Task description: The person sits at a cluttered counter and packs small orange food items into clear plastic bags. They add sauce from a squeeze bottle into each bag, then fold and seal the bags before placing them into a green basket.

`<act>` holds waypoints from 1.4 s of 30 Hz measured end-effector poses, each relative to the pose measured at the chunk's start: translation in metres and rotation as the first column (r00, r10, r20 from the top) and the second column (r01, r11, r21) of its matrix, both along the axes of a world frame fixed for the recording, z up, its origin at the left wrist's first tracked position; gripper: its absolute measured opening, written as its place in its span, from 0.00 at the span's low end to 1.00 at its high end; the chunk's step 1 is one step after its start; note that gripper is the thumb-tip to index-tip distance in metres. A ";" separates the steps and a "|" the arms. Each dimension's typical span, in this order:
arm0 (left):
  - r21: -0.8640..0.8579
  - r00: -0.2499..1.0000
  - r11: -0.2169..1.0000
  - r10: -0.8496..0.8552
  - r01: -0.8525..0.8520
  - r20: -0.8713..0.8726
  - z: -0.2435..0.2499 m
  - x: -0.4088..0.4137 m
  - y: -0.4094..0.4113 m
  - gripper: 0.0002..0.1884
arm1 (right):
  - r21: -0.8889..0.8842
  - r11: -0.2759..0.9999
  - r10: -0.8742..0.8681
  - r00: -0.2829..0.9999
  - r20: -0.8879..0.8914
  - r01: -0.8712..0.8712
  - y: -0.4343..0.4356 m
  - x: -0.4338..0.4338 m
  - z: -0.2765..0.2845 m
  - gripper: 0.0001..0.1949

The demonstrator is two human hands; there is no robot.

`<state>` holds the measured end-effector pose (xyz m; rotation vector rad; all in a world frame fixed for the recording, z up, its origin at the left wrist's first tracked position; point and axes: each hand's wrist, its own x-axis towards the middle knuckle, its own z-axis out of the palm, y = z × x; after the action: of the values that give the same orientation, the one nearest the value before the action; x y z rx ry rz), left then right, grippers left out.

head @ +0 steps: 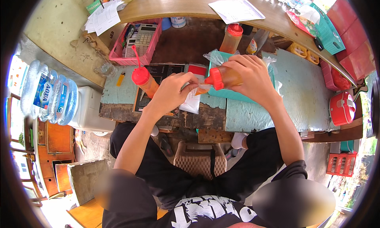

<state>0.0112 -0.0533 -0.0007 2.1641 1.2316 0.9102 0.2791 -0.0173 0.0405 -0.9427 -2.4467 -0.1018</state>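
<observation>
My right hand (pixel 252 76) grips a clear squeeze bottle (pixel 230 77) of orange-brown sauce, tipped so its red nozzle cap points left. The nozzle tip is at the mouth of a small clear plastic bag (pixel 202 89), which has some orange sauce in its lower corner. Thumb and fingers of my left hand (pixel 178 87) pinch this bag by its upper edge. Below the bag lies a pack of clear plastic bags (pixel 190 105) on the worktable. Under the right hand stands a turquoise plastic basket (pixel 234 95) lined with clear plastic. Left of my left hand is another red-capped squeeze bottle (pixel 145 81).
A dark printed menu (pixel 163 69) lies under the left bottle. Behind stand a pink basket (pixel 133 60) with calculators, a drinking glass (pixel 105 68) and a third sauce bottle (pixel 231 41). A yellow lighter (pixel 120 79) lies at left. A raised wooden shelf (pixel 178 5) spans the back.
</observation>
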 end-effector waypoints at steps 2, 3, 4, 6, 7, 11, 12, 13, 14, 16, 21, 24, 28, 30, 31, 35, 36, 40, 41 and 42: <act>-0.040 0.999 0.999 -0.015 0.017 0.052 0.002 -0.003 0.003 0.06 | -0.047 0.999 -0.020 0.999 -0.027 0.018 -0.001 0.001 0.000 0.26; -0.060 0.997 0.998 -0.021 0.025 0.078 0.005 -0.004 0.003 0.06 | -0.074 0.997 -0.030 0.998 -0.046 0.027 -0.001 0.001 0.000 0.26; -0.091 0.996 0.996 -0.007 0.015 0.090 0.008 -0.005 0.002 0.06 | -0.102 0.994 -0.041 0.997 -0.066 0.034 -0.001 0.001 0.000 0.27; -0.151 0.993 0.989 0.022 -0.005 0.112 0.018 -0.006 -0.001 0.06 | -0.163 0.985 -0.070 0.990 -0.120 0.050 -0.003 0.000 0.001 0.28; -0.121 0.989 0.993 0.012 0.006 0.149 0.016 -0.007 -0.001 0.06 | -0.194 0.979 -0.085 0.986 -0.146 0.056 -0.004 -0.001 0.003 0.28; -0.099 0.958 0.995 0.031 -0.002 0.285 0.014 -0.014 0.001 0.06 | -0.436 0.900 -0.163 0.928 -0.336 0.000 -0.005 -0.003 0.008 0.32; -0.119 0.947 0.993 0.052 -0.014 0.317 0.014 -0.016 0.001 0.06 | -0.468 0.884 -0.175 0.912 -0.371 -0.021 -0.005 -0.003 0.010 0.33; -0.104 0.932 0.995 0.049 -0.012 0.360 0.014 -0.018 0.002 0.06 | -0.498 0.866 -0.187 0.895 -0.405 -0.044 -0.005 -0.004 0.011 0.33; -0.088 0.915 0.996 0.046 -0.011 0.402 0.014 -0.020 0.002 0.06 | -0.537 0.838 -0.202 0.859 -0.469 -0.096 -0.006 -0.004 0.009 0.33; -0.080 0.897 0.996 0.066 -0.034 0.437 0.017 -0.026 0.001 0.07 | -0.595 0.777 -0.241 0.776 -0.583 -0.205 -0.008 -0.005 0.005 0.34; -0.047 0.910 0.977 0.209 -0.206 0.359 0.030 -0.050 -0.011 0.08 | -0.634 0.650 -0.285 0.639 -0.715 -0.419 -0.021 -0.025 0.006 0.32; 0.029 0.900 0.961 0.245 -0.274 0.360 0.035 -0.065 -0.016 0.08 | -0.654 0.575 -0.314 0.606 -0.731 -0.491 -0.024 -0.051 0.002 0.32; 0.131 0.889 0.911 0.336 -0.390 0.310 0.040 -0.084 -0.024 0.07 | -0.626 0.603 -0.227 0.645 -0.729 -0.495 -0.008 -0.093 -0.027 0.32; 0.168 0.883 0.895 0.350 -0.414 0.313 0.039 -0.096 -0.026 0.07 | -0.626 0.617 -0.205 0.671 -0.713 -0.477 0.000 -0.117 -0.040 0.31; 0.187 0.881 0.888 0.349 -0.419 0.319 0.037 -0.099 -0.026 0.07 | -0.625 0.630 -0.197 0.684 -0.703 -0.461 0.006 -0.127 -0.047 0.31; 0.178 0.869 0.882 0.361 -0.435 0.337 0.037 -0.111 -0.030 0.07 | -0.601 0.720 -0.193 0.733 -0.653 -0.346 0.031 -0.166 -0.091 0.32; 0.173 0.869 0.883 0.364 -0.436 0.334 0.038 -0.111 -0.029 0.07 | -0.602 0.745 -0.179 0.784 -0.594 -0.287 0.042 -0.170 -0.107 0.35; 0.132 0.866 0.892 0.371 -0.433 0.335 0.044 -0.110 -0.033 0.07 | -0.626 0.733 -0.201 0.794 -0.573 -0.266 0.052 -0.179 -0.123 0.35; 0.138 0.868 0.892 0.366 -0.430 0.334 0.044 -0.111 -0.033 0.07 | -0.655 0.697 -0.210 0.790 -0.576 -0.292 0.052 -0.177 -0.121 0.37; 0.143 0.871 0.895 0.358 -0.423 0.338 0.044 -0.109 -0.032 0.07 | -0.683 0.660 -0.222 0.787 -0.575 -0.313 0.052 -0.173 -0.118 0.38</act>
<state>-0.0977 -0.0850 0.0431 1.8517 1.4978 1.5478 0.1065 0.0346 -0.0780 -0.9988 -1.8192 1.1772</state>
